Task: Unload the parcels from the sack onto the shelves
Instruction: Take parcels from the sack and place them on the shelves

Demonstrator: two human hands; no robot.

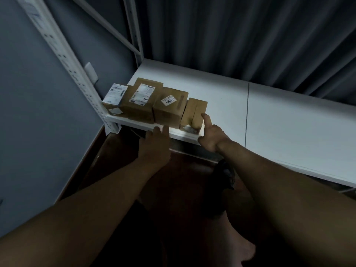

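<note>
Several brown cardboard parcels stand in a row at the left end of the white shelf [269, 120]. The one marked 2001 [170, 109] sits in the middle, a labelled parcel [139, 101] lies to its left, and a small plain box [194, 114] is at the right end. My left hand [155, 145] lies with straight fingers against the shelf's front edge, just below the 2001 parcel. My right hand [211, 135] points one straight finger at the small box's right side, touching it. The sack is not in view.
A white perforated upright [77, 74] frames the shelf's left end, against a grey wall. Dark curtains hang behind the shelf. The shelf board stretches bare to the right. Below are a dark floor, my legs and a bare foot [244, 249].
</note>
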